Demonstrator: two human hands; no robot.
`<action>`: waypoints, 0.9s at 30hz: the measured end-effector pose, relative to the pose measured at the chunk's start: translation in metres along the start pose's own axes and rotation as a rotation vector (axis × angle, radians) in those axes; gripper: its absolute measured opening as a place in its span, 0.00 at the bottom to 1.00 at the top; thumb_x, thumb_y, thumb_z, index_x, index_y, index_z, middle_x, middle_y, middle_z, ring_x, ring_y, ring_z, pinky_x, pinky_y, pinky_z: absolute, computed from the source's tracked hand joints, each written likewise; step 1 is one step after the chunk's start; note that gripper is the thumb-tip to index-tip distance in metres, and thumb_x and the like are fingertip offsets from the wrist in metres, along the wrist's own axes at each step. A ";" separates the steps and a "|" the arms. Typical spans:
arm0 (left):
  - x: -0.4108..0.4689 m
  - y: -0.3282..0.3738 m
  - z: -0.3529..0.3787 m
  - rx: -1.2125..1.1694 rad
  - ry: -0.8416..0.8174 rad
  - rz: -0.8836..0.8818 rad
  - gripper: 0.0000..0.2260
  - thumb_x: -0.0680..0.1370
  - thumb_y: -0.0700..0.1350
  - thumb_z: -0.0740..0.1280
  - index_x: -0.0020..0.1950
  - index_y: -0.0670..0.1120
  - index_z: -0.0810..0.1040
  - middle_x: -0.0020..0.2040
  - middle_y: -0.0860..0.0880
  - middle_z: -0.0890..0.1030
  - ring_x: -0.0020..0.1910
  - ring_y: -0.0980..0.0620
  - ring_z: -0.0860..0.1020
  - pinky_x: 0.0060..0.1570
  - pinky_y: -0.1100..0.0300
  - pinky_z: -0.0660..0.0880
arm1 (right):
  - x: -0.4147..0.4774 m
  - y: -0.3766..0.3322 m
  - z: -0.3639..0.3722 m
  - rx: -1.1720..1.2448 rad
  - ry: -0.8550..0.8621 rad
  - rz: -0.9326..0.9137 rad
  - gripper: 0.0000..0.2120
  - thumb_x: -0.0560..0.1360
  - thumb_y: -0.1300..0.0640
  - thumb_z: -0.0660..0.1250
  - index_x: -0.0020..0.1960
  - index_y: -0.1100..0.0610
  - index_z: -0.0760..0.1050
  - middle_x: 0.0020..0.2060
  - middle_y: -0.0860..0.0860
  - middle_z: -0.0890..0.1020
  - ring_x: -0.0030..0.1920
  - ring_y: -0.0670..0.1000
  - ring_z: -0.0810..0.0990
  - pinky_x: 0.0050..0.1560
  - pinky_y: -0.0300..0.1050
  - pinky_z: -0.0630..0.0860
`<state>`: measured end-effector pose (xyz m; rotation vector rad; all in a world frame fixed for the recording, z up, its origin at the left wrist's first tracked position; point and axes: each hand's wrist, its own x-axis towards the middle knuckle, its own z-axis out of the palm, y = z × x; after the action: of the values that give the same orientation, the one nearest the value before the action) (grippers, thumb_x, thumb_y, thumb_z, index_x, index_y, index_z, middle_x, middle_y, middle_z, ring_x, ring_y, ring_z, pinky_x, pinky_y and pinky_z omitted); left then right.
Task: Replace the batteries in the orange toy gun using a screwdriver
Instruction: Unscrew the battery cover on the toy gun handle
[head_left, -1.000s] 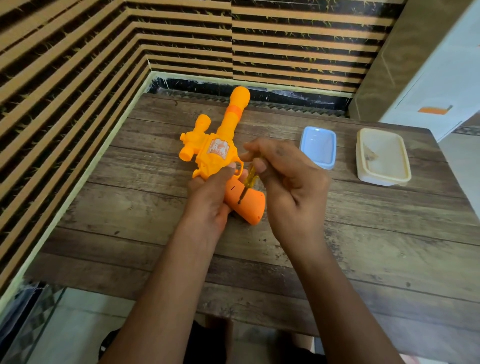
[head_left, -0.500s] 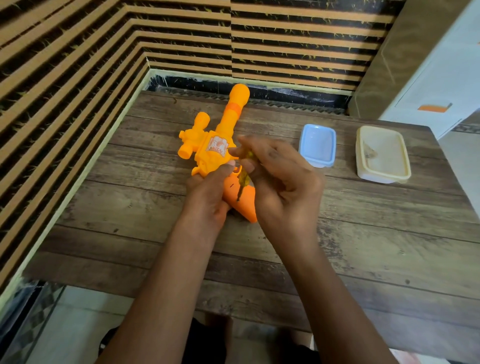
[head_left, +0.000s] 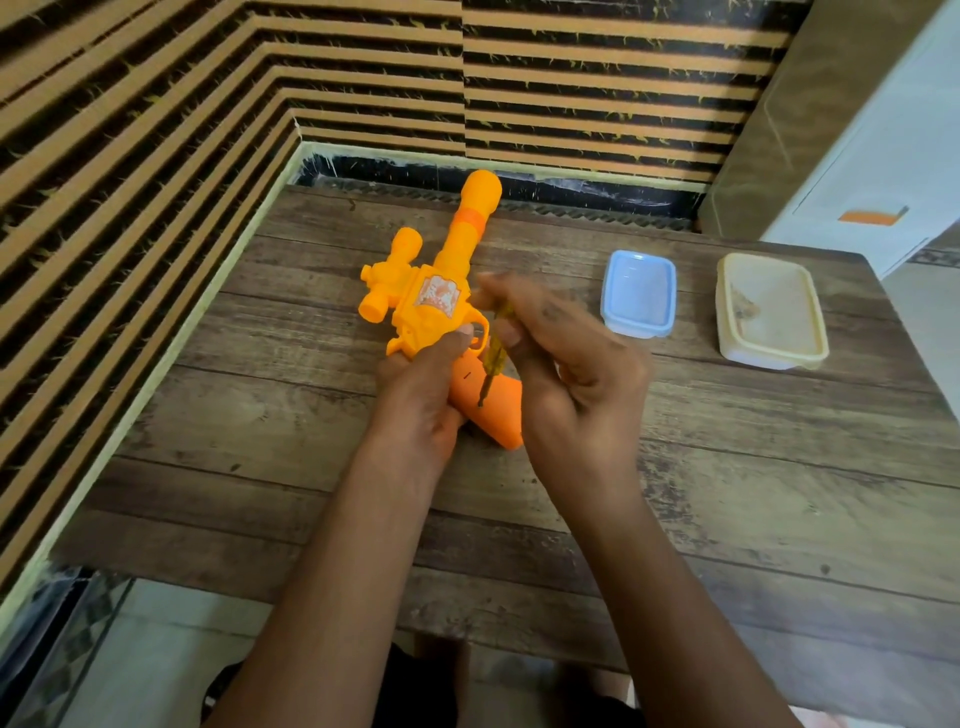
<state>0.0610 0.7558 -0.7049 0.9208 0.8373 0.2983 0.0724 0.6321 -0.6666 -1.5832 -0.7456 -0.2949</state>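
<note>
The orange toy gun (head_left: 439, 296) lies on the wooden table (head_left: 727, 467), barrel pointing away toward the wall, darker orange grip toward me. My left hand (head_left: 421, 395) grips the gun at the trigger guard and the top of the grip. My right hand (head_left: 566, 374) holds a small yellow-handled screwdriver (head_left: 493, 353) between thumb and fingers. The screwdriver's dark tip rests on the side of the orange grip. The far side of the grip is hidden behind my hands.
A pale blue plastic box (head_left: 639, 293) and a cream plastic box (head_left: 769, 312) sit to the right of the gun on the table. Striped walls close off the left and back. A white cabinet (head_left: 883, 156) stands at the far right.
My right hand has shifted slightly on the screwdriver, with its fingers turned and its tip still on the grip. The gun and my left hand have stayed put.
</note>
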 end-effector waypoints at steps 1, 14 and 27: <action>0.000 0.000 0.000 -0.008 -0.001 0.002 0.18 0.78 0.39 0.75 0.68 0.45 0.81 0.59 0.40 0.87 0.57 0.40 0.87 0.54 0.30 0.82 | 0.000 0.001 -0.001 0.001 -0.003 -0.008 0.20 0.75 0.78 0.67 0.60 0.61 0.84 0.57 0.54 0.87 0.60 0.49 0.85 0.60 0.54 0.82; -0.003 0.004 -0.002 0.024 0.000 0.012 0.16 0.80 0.39 0.73 0.68 0.46 0.81 0.59 0.41 0.87 0.58 0.41 0.86 0.55 0.34 0.83 | 0.003 0.002 -0.007 0.169 -0.025 0.100 0.10 0.80 0.68 0.68 0.59 0.63 0.84 0.53 0.54 0.88 0.57 0.51 0.86 0.58 0.60 0.82; -0.002 0.003 -0.001 0.019 0.016 -0.002 0.18 0.80 0.41 0.74 0.69 0.45 0.79 0.60 0.42 0.87 0.59 0.42 0.86 0.56 0.36 0.83 | 0.007 0.003 -0.005 0.090 0.023 -0.008 0.11 0.77 0.71 0.71 0.57 0.62 0.86 0.48 0.56 0.85 0.53 0.54 0.85 0.52 0.59 0.81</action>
<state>0.0593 0.7566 -0.7019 0.9360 0.8567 0.2971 0.0807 0.6291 -0.6639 -1.4905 -0.7377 -0.2808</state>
